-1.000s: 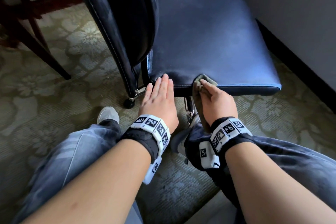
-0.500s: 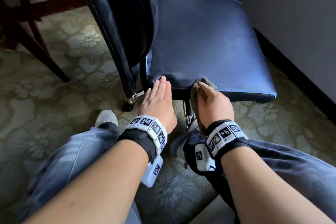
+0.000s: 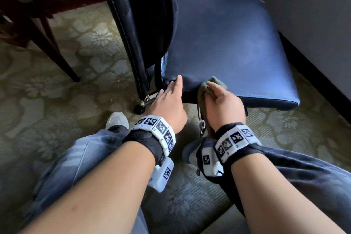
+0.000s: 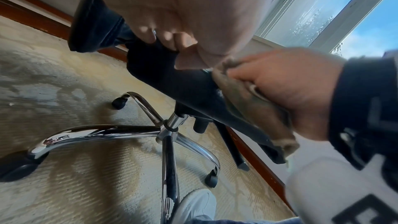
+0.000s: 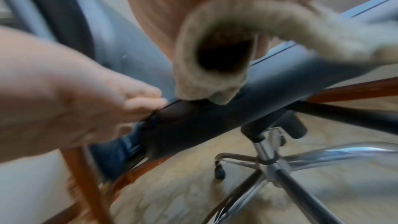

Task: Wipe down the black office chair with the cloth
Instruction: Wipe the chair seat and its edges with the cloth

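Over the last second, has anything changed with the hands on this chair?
The left hand has rolled toward the backrest corner: its fingers, earlier laid flat on the chair seat, now curl over its edge. The right hand still holds the cloth against the seat's near edge at about the same spot.

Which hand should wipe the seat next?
Right. The right hand grips the cloth against the seat edge. The left hand has no cloth; it just holds the seat corner.
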`<control>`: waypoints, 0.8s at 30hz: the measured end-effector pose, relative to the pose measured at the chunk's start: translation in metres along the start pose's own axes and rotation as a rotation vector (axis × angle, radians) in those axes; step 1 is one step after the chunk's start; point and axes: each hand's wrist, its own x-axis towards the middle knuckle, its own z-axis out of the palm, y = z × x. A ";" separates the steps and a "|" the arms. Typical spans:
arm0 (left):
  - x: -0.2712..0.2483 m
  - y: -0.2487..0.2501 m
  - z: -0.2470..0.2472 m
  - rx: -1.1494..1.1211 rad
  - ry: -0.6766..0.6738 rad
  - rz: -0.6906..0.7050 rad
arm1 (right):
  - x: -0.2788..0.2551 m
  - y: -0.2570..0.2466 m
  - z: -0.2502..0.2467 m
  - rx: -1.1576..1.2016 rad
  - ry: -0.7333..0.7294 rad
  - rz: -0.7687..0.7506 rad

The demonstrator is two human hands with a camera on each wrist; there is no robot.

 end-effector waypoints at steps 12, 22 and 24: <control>0.008 -0.004 0.000 0.213 -0.048 0.097 | 0.005 0.034 -0.007 -0.037 -0.050 0.084; -0.012 0.066 -0.029 0.229 -0.008 0.049 | -0.014 0.022 -0.072 0.193 0.065 -0.008; -0.025 0.083 -0.035 0.233 0.001 0.053 | -0.022 0.027 -0.092 0.240 0.099 0.016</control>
